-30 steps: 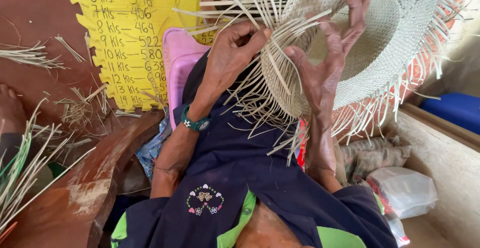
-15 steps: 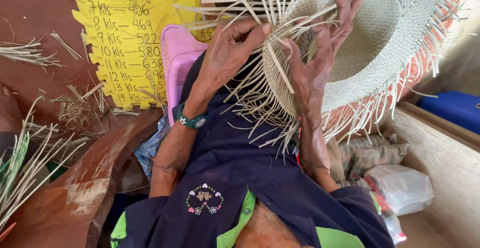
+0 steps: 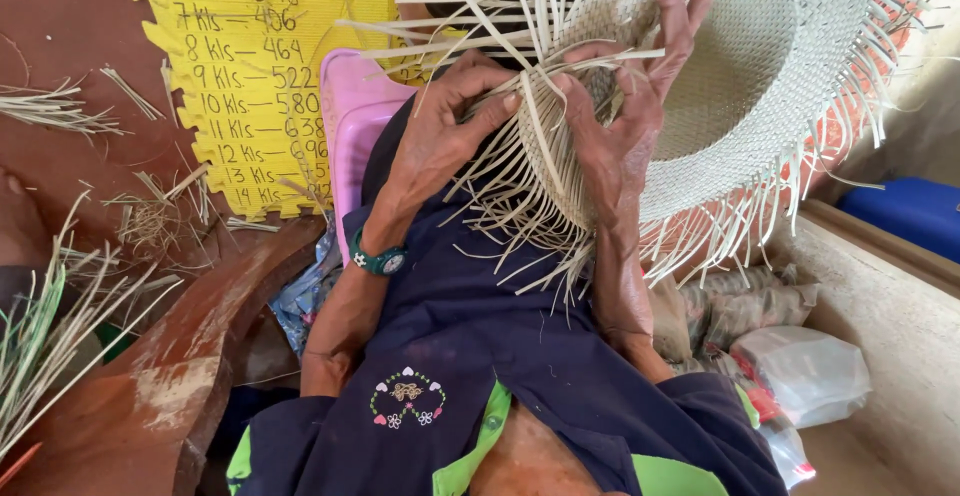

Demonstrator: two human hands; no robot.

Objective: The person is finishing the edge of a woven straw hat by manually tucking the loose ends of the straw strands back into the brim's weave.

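Pale straw makes up a half-woven hat, held up over the person's lap, its brim edge bristling with loose strands. Weaving of the brim seems to be the step in hand; the next move likely calls for crossing one strand tightly over its neighbours. The right hand lies spread against the hat's edge, fingers wide, steadying it. The left hand has a half-closed grip, thumb and fingers pinching strands. A green watch circles the left wrist.
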